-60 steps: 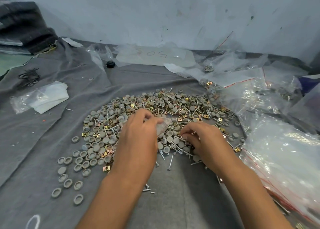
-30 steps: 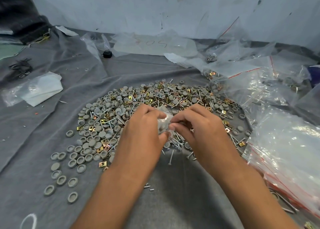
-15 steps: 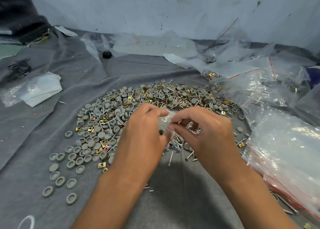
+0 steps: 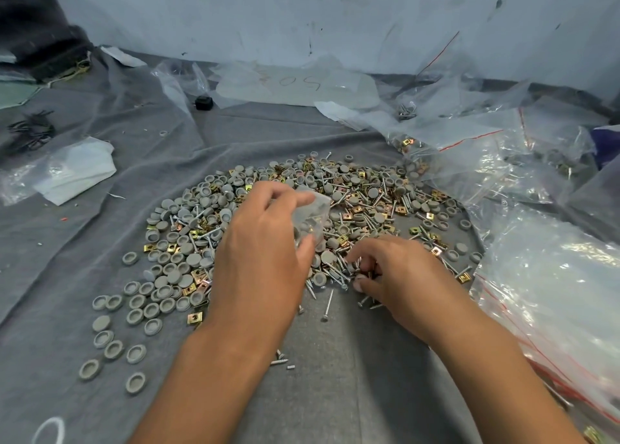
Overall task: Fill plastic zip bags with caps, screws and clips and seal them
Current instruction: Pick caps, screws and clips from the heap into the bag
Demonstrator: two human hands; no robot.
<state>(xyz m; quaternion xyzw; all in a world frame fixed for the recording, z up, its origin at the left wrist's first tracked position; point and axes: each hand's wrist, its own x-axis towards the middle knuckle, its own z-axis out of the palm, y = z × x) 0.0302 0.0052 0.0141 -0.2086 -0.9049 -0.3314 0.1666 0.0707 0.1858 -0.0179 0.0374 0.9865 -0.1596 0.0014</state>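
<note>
A wide heap of grey caps (image 4: 188,225), silver screws (image 4: 369,209) and brass clips (image 4: 342,240) is spread over the grey cloth (image 4: 335,376). My left hand (image 4: 265,252) grips a small clear zip bag (image 4: 312,215) above the heap; a few caps show through the plastic. My right hand (image 4: 392,272) is down on the near edge of the heap, its fingertips pinching screws. Loose screws (image 4: 327,306) lie between my wrists.
A stack of clear red-lined zip bags (image 4: 550,292) lies at the right, with filled and crumpled bags (image 4: 469,142) behind it. White paper in plastic (image 4: 73,172) sits at the left, a small black object (image 4: 204,103) at the back, the wall beyond.
My right hand has left the bag's mouth and dropped to the screws on the cloth. My left hand still holds the bag, now a little higher.
</note>
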